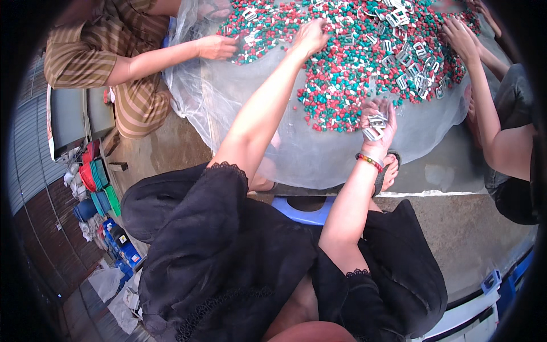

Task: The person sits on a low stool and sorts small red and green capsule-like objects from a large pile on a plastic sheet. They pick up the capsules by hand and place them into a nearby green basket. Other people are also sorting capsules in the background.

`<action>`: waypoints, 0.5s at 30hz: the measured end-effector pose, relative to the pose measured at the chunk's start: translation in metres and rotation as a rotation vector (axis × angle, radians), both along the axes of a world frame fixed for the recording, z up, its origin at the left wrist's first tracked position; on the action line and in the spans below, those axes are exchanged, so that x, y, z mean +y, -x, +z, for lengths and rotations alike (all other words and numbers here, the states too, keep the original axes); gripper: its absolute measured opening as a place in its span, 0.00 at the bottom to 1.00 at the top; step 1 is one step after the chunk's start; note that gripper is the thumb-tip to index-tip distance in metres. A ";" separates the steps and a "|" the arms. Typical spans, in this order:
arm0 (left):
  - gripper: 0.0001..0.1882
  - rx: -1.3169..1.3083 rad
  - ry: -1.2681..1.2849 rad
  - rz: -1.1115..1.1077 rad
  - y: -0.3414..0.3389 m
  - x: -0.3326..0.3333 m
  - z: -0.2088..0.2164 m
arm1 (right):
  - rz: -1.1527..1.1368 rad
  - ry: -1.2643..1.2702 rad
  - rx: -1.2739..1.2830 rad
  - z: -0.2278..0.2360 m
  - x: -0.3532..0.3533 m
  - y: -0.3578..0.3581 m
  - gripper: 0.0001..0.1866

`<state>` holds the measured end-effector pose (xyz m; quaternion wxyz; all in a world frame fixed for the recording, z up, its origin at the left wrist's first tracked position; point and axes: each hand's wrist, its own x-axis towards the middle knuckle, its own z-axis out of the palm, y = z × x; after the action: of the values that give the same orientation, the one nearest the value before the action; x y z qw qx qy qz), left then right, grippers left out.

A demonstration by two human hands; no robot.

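Head view: two o'clock, right hand (pixel 388 126), fingers half-curled, cups silver, slotted, metal-looking buckles (pixel 375 122), likely light, stiff, slippery; best gripped by rims. Left hand (pixel 310 38), twelve o'clock: fingers bent, hold unclear.

Head-worn fisheye view, downward from close above

The buckles (pixel 404 55) at the far right look like smooth, pale grey metal with a soft shine. Around them, the small pieces (pixel 336 102) seem hard and mostly matt, perhaps plastic. Under both lies a sheer, filmy sheet (pixel 319 159), wrinkled at the left. Nearer, the clothing (pixel 228 245) is matt black cloth with lacy edging. The bracelet (pixel 369 162) has smooth, glossy beads; the blue stool (pixel 302 212) is smooth plastic. The floor (pixel 456 228) at the right looks like rough concrete.
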<state>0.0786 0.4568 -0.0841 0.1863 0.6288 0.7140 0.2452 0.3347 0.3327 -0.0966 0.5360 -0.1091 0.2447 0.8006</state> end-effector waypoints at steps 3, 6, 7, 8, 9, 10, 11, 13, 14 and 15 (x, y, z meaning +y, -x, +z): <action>0.15 0.379 -0.140 -0.053 0.023 -0.025 -0.043 | -0.103 0.275 -0.119 0.012 -0.003 0.004 0.13; 0.10 0.361 0.078 -0.083 0.017 -0.046 -0.028 | -0.063 0.239 -0.182 0.018 -0.003 0.010 0.14; 0.10 0.324 0.063 -0.124 0.014 -0.053 -0.025 | -0.050 0.250 -0.176 0.021 -0.001 0.012 0.15; 0.11 0.354 -0.130 -0.141 0.008 -0.054 -0.017 | -0.069 0.251 -0.190 0.024 -0.001 0.013 0.15; 0.11 0.382 -0.322 -0.157 0.002 -0.052 -0.009 | -0.101 0.247 -0.161 0.022 0.004 0.011 0.15; 0.12 0.278 -0.311 -0.137 -0.001 -0.049 -0.001 | -0.127 0.251 -0.131 0.018 0.006 0.008 0.15; 0.12 0.174 -0.304 -0.116 -0.004 -0.046 0.008 | -0.154 0.260 -0.103 0.017 0.005 0.005 0.15; 0.13 -0.296 0.097 -0.006 -0.013 -0.024 0.028 | -0.195 0.169 -0.106 0.010 0.002 0.001 0.14; 0.13 -0.578 0.172 0.101 -0.026 -0.017 0.043 | -0.235 0.127 -0.095 -0.002 0.001 -0.003 0.13; 0.18 -0.644 0.176 0.050 -0.033 -0.008 0.047 | -0.276 0.086 -0.085 -0.015 -0.001 -0.008 0.13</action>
<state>0.1113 0.4491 -0.0374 0.4498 0.4828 0.6522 0.3730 0.3427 0.3316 -0.1113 0.6458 -0.1310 0.2687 0.7026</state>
